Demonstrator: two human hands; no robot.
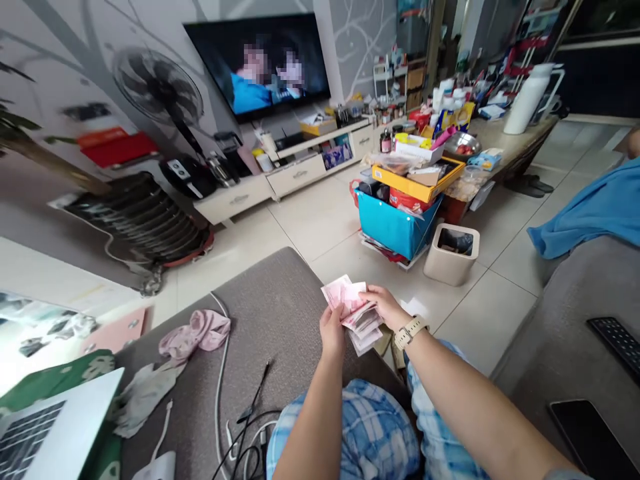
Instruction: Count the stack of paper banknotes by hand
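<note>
nearest: lap, blue plaid cloth. just past knees: left grip, thumb and fingers pinching left edge of pink banknotes; right grip, beige-strapped watch at wrist, pinching upper right part. progress: seemingly mid-handling, notes fanned, overlapping, all seen being in hand; share done or left, cannot tell. notes lie between both grips, touching each. beyond: grey seat, waste bin, blue basket, lit television.

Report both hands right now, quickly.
Left hand: closed, holding the banknotes at their left edge.
Right hand: closed, gripping the banknotes from the right side.
</note>
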